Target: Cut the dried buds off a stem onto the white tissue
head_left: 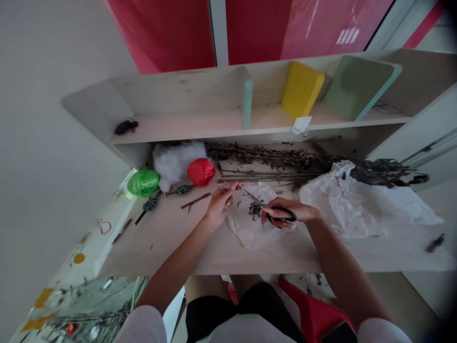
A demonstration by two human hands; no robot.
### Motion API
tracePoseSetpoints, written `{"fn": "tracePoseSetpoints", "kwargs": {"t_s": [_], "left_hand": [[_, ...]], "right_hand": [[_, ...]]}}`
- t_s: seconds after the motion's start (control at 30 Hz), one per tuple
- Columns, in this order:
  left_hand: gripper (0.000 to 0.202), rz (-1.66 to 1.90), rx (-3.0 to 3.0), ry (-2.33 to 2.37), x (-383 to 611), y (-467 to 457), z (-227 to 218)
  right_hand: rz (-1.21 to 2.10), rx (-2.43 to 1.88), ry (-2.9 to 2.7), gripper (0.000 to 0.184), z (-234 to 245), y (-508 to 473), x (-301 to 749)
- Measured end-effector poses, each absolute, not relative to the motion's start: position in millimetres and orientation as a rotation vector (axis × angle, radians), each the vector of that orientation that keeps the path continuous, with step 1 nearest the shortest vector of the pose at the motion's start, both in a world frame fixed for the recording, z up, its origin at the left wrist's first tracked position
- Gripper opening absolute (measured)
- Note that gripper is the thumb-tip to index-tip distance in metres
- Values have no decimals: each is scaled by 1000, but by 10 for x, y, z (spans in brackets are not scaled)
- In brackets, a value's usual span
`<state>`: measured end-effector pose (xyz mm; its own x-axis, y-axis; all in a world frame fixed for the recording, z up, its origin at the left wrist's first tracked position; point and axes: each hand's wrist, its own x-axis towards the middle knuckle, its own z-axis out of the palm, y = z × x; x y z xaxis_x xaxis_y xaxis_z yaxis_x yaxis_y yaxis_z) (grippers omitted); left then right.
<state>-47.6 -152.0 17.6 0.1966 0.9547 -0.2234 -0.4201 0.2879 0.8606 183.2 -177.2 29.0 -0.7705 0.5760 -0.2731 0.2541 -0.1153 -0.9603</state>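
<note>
My left hand point(220, 204) pinches a thin dried twig point(246, 193) over a sheet of white paper point(250, 228) on the wooden desk point(171, 238). My right hand point(285, 212) grips black-handled scissors point(282, 216), whose blades reach toward the twig. Small dark clippings point(254, 208) lie on the paper between my hands. A long bundle of dried branches point(285, 162) stretches across the back of the desk.
A red ball of ribbon point(201, 171), a green one point(143, 183) and white stuffing point(176, 162) sit at the back left. Crumpled white plastic point(339, 200) lies to the right. A shelf above holds a yellow block point(302, 89) and a green board point(357, 85). A red chair point(314, 309) is below.
</note>
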Motion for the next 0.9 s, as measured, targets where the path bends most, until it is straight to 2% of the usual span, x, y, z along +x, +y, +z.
{"fn": "tracePoseSetpoints", "kwargs": {"t_s": [0.73,0.9], "left_hand": [[39,1052,753,925,-473,-1528,141],[32,1002,632,888,-510,-1479,124]], "right_hand": [[1901,-1047,-1848,58,248,-1759,1785],[1899,-1035,-1825,57,259,-1754,1805]]}}
